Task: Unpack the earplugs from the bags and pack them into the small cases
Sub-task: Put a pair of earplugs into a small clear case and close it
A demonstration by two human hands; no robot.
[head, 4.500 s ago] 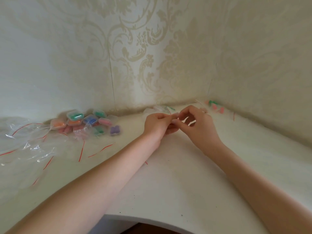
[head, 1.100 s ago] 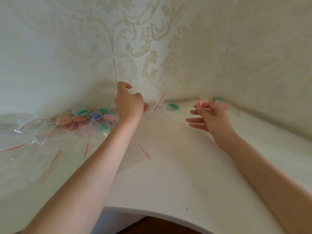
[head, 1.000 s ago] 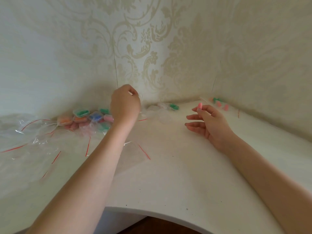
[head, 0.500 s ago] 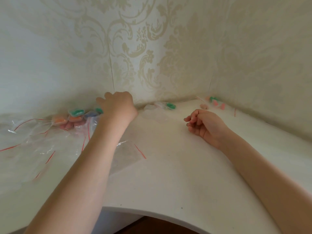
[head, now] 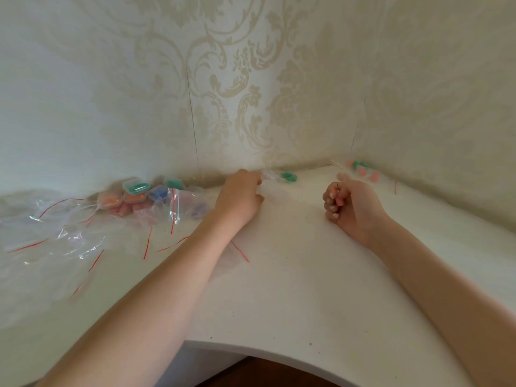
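A white corner table fills the lower view, set against walls papered with a pale scroll pattern. Two bare forearms reach in from the bottom edge.

On the table's left side lies a loose spread of clear bags with red seal strips, all crumpled and overlapping. Behind them, against the wall, sits a cluster of small cases holding green, orange, blue and pink contents.

The left hand rests near the back wall, its fingers curled around the edge of a small clear bag. A green earplug lies inside that bag, just beside the fingertips.

The right hand rests on the table, palm turned inward, its fingers curled closed over a pink earplug that shows between them; how many it holds cannot be told.

In the far right corner lies a small scatter of loose earplugs, pink and green, well apart from both hands.
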